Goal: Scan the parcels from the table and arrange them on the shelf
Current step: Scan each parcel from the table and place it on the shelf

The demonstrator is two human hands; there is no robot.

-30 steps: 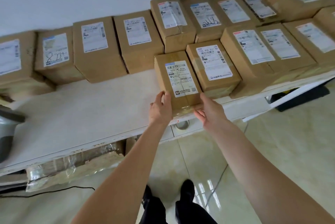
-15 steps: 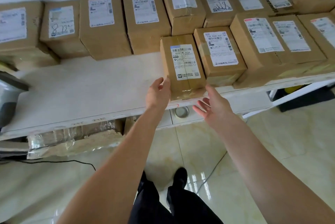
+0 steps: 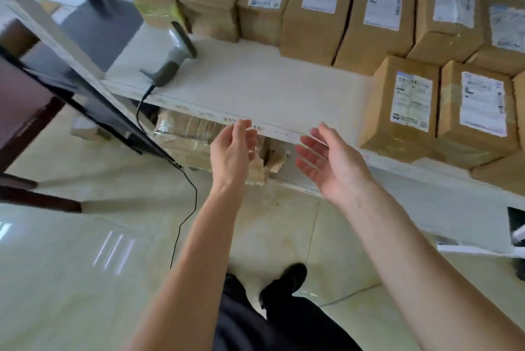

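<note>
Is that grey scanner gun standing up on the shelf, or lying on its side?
Lying down. The scanner rests along the white shelf board, head toward the boxes, its cable trailing off the front edge. Neither hand touches it.

white shelf [image 3: 255, 89] | on it: cardboard parcels [image 3: 318, 15], handheld scanner [image 3: 174, 55]

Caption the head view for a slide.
Both empty hands, left and right, hover before the shelf of labelled parcels.

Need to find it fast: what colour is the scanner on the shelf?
Grey scanner, black cable; head view.
</note>
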